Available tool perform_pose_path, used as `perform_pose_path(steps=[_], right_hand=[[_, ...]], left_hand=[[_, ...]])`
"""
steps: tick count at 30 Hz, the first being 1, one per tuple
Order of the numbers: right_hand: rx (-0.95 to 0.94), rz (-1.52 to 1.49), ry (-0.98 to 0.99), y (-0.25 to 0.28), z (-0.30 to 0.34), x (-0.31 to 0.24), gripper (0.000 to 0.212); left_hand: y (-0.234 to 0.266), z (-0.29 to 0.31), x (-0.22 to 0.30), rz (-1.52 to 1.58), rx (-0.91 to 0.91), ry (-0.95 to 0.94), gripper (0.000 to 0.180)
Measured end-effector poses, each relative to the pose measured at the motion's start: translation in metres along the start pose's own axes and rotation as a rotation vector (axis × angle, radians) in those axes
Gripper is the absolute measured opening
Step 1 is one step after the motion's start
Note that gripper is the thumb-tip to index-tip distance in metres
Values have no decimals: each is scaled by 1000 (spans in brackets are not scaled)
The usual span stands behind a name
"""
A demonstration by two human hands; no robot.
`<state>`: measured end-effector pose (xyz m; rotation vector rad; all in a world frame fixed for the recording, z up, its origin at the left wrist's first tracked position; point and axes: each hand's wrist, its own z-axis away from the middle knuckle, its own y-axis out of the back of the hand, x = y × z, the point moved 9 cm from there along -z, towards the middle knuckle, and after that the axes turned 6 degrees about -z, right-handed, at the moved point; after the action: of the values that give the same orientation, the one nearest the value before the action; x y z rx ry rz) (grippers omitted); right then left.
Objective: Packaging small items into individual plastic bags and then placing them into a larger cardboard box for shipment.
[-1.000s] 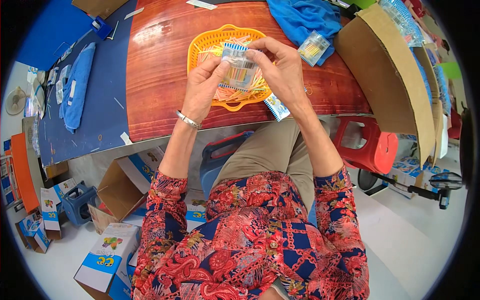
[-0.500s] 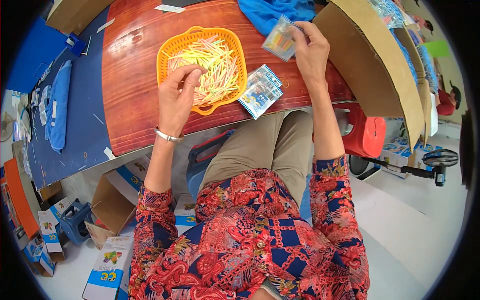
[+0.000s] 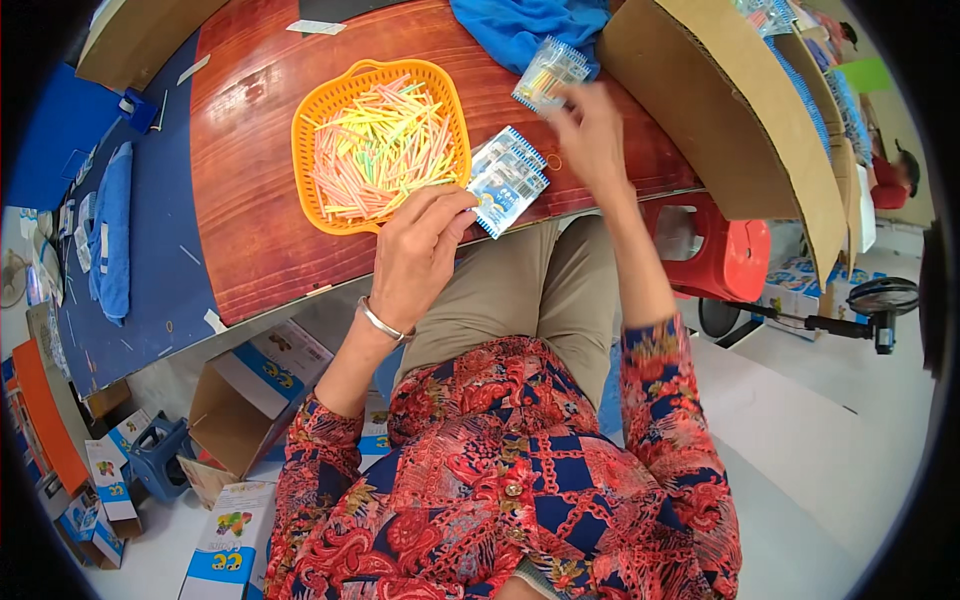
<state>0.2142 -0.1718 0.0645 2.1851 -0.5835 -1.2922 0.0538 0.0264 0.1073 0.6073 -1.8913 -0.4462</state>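
Observation:
An orange plastic basket [image 3: 300, 170] on the table is filled with thin pink, yellow and green sticks [image 3: 385, 150]. To its right, several small clear packets with blue-striped ends [image 3: 508, 185] overlap in a pile. My left hand [image 3: 420, 245] is closed in a pinch at the pile's left edge, with its fingertips on a packet. Farther back, another clear packet [image 3: 552, 72] with colored pieces inside lies against a blue cloth [image 3: 535, 30]. Beside that packet's lower right edge is my right hand [image 3: 592, 135], smeared by motion, so its grip is unclear.
An open cardboard box [image 3: 710, 110] stands along the table's right side. A thin rubber band [image 3: 553, 161] lies near the packets. A red stool [image 3: 735, 250] is below on the right. On the left, a blue folded cloth [image 3: 115, 230] lies on a dark mat [image 3: 165, 270].
My left hand has moved from over the basket to the packet pile. The packet in my right hand has gone down beside the blue cloth, and that hand has drawn slightly nearer.

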Motion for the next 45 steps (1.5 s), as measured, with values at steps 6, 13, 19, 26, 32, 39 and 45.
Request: perform_pose_path(steps=[6, 13, 19, 26, 32, 39, 45], right_hand=[[-14, 2, -272, -12, 84, -24, 26], [7, -461, -368, -6, 81, -21, 11], [-90, -496, -200, 7, 54, -67, 5], [-235, -591, -307, 2, 45, -61, 11], [-311, -620, -325, -24, 44, -29, 13], [-196, -297, -378, -49, 34, -7, 14], [28, -69, 54, -29, 20, -65, 15]], left_hand=[[8, -2, -8, 53, 63, 42, 14], [11, -15, -10, 21, 127, 28, 17], [-6, -38, -2, -90, 176, -94, 23], [-22, -40, -32, 135, -13, 211, 16], [1, -32, -54, 200, 230, 257, 11], [66, -10, -119, 876, 373, 504, 13], [118, 14, -148, 874, 539, 572, 16]])
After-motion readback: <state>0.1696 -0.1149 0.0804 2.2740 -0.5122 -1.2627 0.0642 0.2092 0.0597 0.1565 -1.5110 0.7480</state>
